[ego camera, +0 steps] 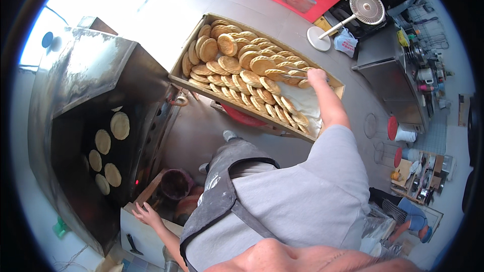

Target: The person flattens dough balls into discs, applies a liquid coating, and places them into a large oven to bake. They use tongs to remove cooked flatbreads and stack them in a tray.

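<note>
My right hand [317, 77] is closed on metal tongs [297, 73], whose arms reach over the flatbreads at the right part of a long wooden tray. Rows of browned round flatbreads [228, 64] lean on each other in the tray [242, 108], with a white cloth [300, 100] bared near its right end. My left hand [145, 214] rests with spread fingers at the edge of a white-sided cabinet [141, 240]. Beside it, a metal oven [94, 64] stands open, with several pale flatbreads [120, 125] on its dark inner surface. Whether the tongs grip a flatbread cannot be told.
A dark red pot [176, 184] stands beside the cabinet. Beneath the tray shows a red basin [242, 117]. A white fan [366, 6] stands on the floor beyond the tray, near a metal cabinet [389, 87]. A co-worker [414, 215] is at the lower right.
</note>
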### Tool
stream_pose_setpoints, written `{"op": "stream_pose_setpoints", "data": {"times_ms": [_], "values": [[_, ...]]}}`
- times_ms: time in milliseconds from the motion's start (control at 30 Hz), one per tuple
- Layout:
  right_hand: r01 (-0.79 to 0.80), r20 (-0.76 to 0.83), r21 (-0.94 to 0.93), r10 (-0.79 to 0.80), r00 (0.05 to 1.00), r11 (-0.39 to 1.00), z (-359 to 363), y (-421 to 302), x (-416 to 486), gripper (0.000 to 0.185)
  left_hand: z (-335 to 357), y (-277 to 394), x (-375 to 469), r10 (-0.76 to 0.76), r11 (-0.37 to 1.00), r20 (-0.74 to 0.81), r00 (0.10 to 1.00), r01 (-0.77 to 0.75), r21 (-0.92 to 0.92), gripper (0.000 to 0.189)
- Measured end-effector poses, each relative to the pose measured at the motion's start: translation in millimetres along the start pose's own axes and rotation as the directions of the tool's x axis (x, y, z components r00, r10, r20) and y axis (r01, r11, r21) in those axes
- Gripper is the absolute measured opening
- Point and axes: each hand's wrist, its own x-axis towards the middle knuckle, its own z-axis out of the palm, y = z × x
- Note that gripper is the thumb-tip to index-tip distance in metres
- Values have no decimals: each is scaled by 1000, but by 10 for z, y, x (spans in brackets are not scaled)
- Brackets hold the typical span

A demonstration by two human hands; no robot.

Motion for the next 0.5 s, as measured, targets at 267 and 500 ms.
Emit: {"op": "stream_pose_setpoints", "data": {"times_ms": [267,500], "values": [[-243,45,173,239,970,954,232,-323,-271,24,110,-1184,-442,-238,971,-19,971,238,-2,47],[398,-291,756,-277,916,520,-31,-2166,-1007,36,52,-1972,-901,-453,891,-83,888,453,-14,49]]}}
